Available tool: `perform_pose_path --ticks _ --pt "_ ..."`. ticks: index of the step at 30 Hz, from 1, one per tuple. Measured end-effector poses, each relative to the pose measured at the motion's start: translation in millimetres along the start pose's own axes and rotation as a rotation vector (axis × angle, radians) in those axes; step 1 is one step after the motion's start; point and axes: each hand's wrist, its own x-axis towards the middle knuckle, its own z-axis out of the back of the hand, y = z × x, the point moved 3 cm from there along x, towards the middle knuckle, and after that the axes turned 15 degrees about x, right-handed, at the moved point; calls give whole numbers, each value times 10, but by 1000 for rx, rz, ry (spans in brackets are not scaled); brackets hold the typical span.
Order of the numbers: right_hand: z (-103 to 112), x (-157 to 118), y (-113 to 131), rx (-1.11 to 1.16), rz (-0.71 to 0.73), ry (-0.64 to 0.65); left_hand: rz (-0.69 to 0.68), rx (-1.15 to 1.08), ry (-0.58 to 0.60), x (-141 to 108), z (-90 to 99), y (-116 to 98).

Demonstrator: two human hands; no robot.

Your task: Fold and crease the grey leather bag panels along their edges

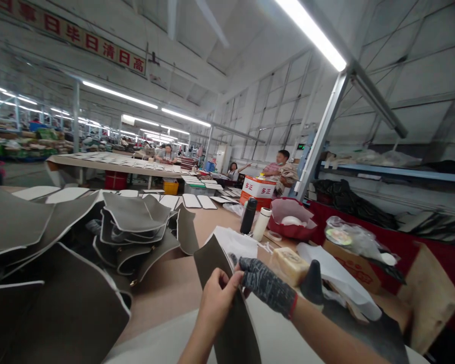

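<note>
Clenching the upright grey panel [237, 326], the left hand [216, 298] held its long axis vertical. The gloved right hand [267, 285] lay beside it, its grip unclear.

1. High on the far left wall, a long banner [72, 35] runs in red characters: 事 日 毕 日 清 日 高, with one more cut off at its left end.
2. Farther down the room, a red-and-white pail [258, 192] on the table shows 多正 twice in red on its white band.
3. On the right, a cardboard box [354, 270] bears red printing, too blurred to read.
4. Near the middle, a pale block [289, 265] has a mark on top that I cannot make out.
5. On a far pillar, a small green display [299, 147] glows, too small to read.
</note>
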Motion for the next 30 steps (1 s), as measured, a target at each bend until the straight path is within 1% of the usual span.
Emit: perform_pose_path --ticks 2,5,7,9,12,16,18,19,21,22,25,26,27,30 --pt "5 -30 -4 -32 29 14 17 -27 32 -24 -23 -23" --pt "28 -58 19 -119 88 31 26 -69 82 -38 -10 -46" --pt "30 -69 32 -168 94 17 9 -90 107 -43 -1 -61" --pt "23 -79 38 -167 67 8 -23 -92 116 -47 2 -72" --pt "60 -86 60 -159 30 -23 -66 -65 91 -51 21 -75" --pt "234 -55 92 -207 -11 -137 -99 -41 35 -66 95 -87" --pt "268 -28 67 -211 -37 -157 -126 -18 15 -79 122 -100" --pt "253 -18 40 -208 -57 -154 -144 8 -2 -86 128 -108" --pt "157 -16 -19 -204 -78 -116 -178 72 -51 -96 130 -120" --pt "88 -29 -35 -221 -56 -91 -187 97 -77 -99 129 -124" --pt "-99 -135 -4 -334 90 -40 -179 116 -131 -98 137 -130" --pt "-133 -187 12 -347 103 -26 -173 111 -138 -97 146 -133" --pt "-147 -240 20 -336 72 -12 -170 105 -144 -98 156 -138" --pt "-99 -390 -9 -212 -134 15 -172 80 -145 -109 181 -163"
